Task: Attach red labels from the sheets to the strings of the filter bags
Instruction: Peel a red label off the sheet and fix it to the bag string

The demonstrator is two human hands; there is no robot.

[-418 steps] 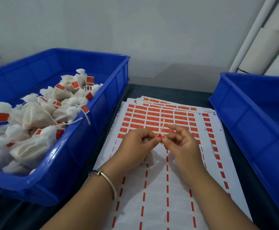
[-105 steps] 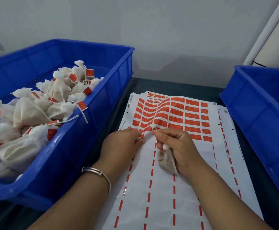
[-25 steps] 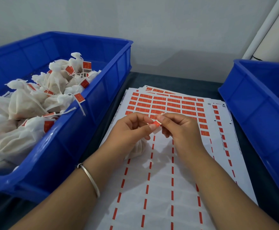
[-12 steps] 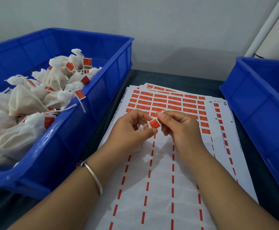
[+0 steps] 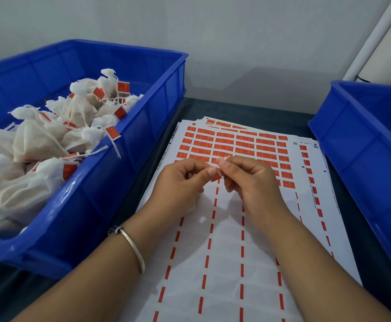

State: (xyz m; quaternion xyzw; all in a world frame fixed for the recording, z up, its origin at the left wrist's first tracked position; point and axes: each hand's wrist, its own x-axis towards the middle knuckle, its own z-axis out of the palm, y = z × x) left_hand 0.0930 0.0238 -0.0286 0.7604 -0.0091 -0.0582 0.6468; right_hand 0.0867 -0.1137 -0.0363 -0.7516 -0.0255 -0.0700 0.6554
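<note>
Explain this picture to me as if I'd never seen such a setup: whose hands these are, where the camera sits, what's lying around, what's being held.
There is no machine here. A person wears a camera on the head, so you look down at their own two hands. The left hand and right hand meet over a stack of label sheets; together they pinch one red label with a thin white string. The near rows of the top sheet are already peeled. On the left a blue bin holds white filter bags that already carry red labels. On the right stands a second blue bin; its inside is out of view.
</note>
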